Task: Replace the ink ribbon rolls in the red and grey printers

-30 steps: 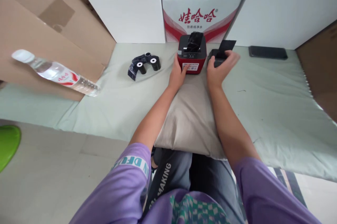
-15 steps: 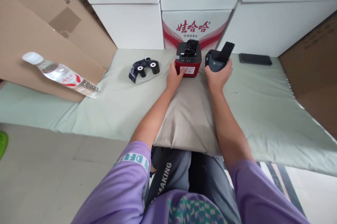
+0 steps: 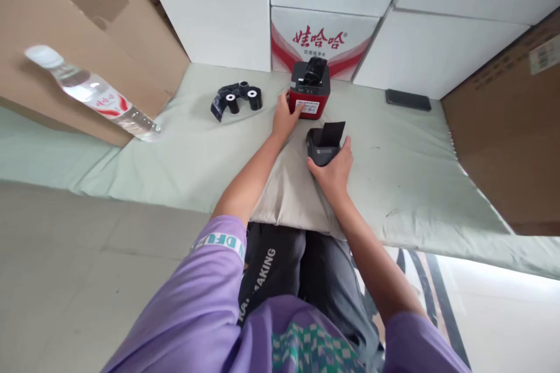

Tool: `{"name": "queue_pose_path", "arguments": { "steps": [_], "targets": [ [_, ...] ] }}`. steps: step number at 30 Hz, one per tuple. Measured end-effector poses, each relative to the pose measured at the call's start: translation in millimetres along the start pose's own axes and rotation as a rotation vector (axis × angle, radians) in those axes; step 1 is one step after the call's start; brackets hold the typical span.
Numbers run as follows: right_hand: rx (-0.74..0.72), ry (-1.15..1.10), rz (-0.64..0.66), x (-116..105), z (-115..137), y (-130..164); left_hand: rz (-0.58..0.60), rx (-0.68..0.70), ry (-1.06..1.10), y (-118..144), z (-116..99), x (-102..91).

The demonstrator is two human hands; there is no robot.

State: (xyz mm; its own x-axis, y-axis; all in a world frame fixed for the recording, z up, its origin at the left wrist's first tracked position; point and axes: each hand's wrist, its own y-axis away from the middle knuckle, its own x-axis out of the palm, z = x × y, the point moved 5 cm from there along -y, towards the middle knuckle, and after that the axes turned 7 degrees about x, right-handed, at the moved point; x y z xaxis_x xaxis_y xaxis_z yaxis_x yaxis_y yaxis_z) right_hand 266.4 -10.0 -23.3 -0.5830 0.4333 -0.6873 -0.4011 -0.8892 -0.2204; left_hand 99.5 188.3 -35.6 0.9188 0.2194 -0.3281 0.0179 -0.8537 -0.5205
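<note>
My left hand is closed around the left side of a small red and black box-shaped printer, thumb across its white label. A crumpled strip of shiny black film sticks up from the printer's top. My right hand grips a smaller dark grey printer from its near right side, in front of the red one. Out of its top rises a flat black strip. Left of both, several small black rolls stand on the cloth with a loose black strip beside them.
A black phone lies at the back right. A water bottle is at the left by a brown carton. White boxes line the back, and another carton stands at the right. Pale green cloth covers the surface.
My right hand has brought the dark grey printer nearer and to the left, in front of the red one. My left hand still holds the red printer. The view has shifted slightly.
</note>
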Motion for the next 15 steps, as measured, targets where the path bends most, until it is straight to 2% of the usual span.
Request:
{"name": "queue_pose_path", "arguments": {
  "steps": [3,5,6,8,11,13,15],
  "targets": [
    [-0.020,-0.042,0.020,-1.7,-4.7,-0.4,-0.120,-0.011,-0.100,13.5,-14.8,-15.6],
    [-0.014,-0.114,0.054,-6.2,-15.4,-8.7,-0.143,-0.042,-0.142,31.4,-24.4,-26.3],
    [0.006,-0.175,0.071,-8.4,-22.5,-17.2,-0.109,-0.061,-0.138,41.4,-28.3,-29.4],
    [0.094,-0.370,0.082,-10.9,-37.7,-43.1,0.049,-0.094,-0.117,60.2,-34.9,-29.7],
    [0.361,-0.807,0.019,-3.7,-55.2,-88.9,0.251,-0.127,-0.153,78.2,-44.9,-26.4],
    [0.413,-1.016,0.055,9.0,-49.4,-110.3,0.303,-0.116,-0.235,80.9,-53.0,-23.9],
    [0.371,-1.097,0.129,20.3,-35.5,-118.1,0.389,-0.092,-0.321,81.6,-60.2,-17.6]
  ]
}}
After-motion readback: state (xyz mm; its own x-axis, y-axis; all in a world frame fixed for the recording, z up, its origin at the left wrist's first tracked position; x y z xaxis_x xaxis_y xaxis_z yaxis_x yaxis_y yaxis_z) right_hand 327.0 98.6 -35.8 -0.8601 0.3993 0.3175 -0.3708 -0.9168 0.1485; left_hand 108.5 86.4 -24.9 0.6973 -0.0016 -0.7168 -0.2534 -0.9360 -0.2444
